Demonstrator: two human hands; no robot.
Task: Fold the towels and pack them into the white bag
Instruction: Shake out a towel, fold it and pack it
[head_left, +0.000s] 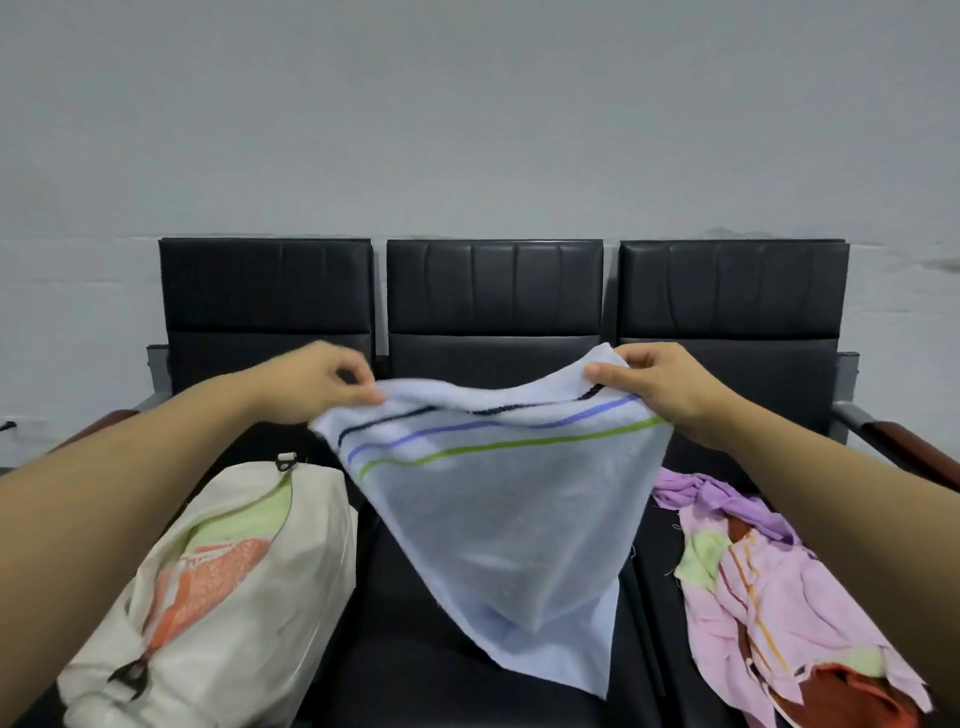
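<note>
Both arms outstretched, left hand (317, 379) and right hand (649, 379) each pinching a top corner of the towel (498, 499), above the bench (415, 649).

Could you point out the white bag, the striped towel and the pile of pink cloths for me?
white bag (291, 587): head view, its bare side panel.
striped towel (498, 525): head view, its hanging middle.
pile of pink cloths (810, 613): head view, its pink top layer.

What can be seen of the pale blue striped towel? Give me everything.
The pale blue terry towel has three thin stripes near its top edge: dark navy, blue and green. It is unfolded and held up over the middle black seat. The left hand and the right hand each pinch its top edge. It sags between them and hangs to a point, its lower corner reaching the seat.
</note>
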